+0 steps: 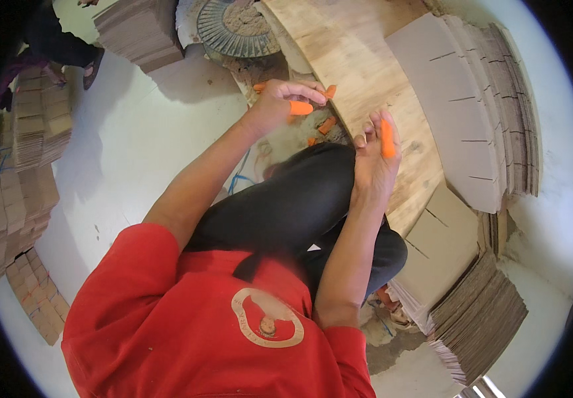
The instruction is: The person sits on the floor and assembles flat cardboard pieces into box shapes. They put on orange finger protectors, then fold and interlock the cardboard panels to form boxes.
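Note:
My left hand [281,105] reaches past my knee to the near edge of a wooden board [366,60]. Its fingers stretch forward and its thumb stands apart in an orange finger cover [301,107]. A small orange piece [330,91] sits at its fingertips; whether they touch it I cannot tell. Over the board, my right hand [375,149] is raised with fingers loosely bent, nothing visible in them. One of its digits wears an orange cover [387,139]. More orange scraps [327,125] lie below, between my left hand and the board.
Slotted cardboard sheets [445,86] stand stacked right of the board, with another cardboard stack [479,318] nearer. A round ribbed tray [230,40] lies at the back. Cardboard bundles [34,119] line the left, where another person's leg [64,43] shows. Blue string [238,178] lies beside my knee.

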### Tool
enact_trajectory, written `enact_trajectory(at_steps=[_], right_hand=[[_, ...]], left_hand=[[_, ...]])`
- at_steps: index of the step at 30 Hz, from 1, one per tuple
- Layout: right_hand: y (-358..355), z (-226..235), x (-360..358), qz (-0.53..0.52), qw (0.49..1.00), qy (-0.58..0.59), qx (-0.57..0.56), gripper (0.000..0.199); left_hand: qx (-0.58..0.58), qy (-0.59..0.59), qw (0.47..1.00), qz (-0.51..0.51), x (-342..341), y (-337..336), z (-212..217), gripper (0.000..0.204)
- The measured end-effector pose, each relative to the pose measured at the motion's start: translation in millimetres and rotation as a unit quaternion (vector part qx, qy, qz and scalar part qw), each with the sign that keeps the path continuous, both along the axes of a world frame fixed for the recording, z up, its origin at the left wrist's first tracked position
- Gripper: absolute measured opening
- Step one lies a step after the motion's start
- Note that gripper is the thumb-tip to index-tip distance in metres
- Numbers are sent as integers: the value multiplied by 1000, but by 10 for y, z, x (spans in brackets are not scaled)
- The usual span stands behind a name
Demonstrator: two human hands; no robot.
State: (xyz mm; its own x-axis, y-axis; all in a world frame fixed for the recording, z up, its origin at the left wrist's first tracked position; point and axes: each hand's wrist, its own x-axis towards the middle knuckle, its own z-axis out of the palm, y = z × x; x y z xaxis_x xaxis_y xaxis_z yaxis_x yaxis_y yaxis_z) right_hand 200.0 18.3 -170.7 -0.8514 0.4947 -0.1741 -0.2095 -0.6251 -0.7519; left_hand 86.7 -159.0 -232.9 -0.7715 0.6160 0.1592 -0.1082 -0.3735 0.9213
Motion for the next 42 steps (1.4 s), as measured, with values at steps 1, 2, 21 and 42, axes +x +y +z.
enact_trajectory(at_steps=[1,2,21,42], right_hand=[[19,62,-95,24,999,-31,13,32],[35,117,-178,46,997,-62,25,31],[360,-180,-439,-33,998,-46,-39,8],[599,-425,-362,-138,975,-123,-123,6]], left_hand=[[42,-32,998,-23,-32,12,135,19],[65,-44,997,-25,-49,43,236,18],[191,-206,959,29,-131,899,-33,34],[-95,-221,970,39,-327,883,-314,21]])
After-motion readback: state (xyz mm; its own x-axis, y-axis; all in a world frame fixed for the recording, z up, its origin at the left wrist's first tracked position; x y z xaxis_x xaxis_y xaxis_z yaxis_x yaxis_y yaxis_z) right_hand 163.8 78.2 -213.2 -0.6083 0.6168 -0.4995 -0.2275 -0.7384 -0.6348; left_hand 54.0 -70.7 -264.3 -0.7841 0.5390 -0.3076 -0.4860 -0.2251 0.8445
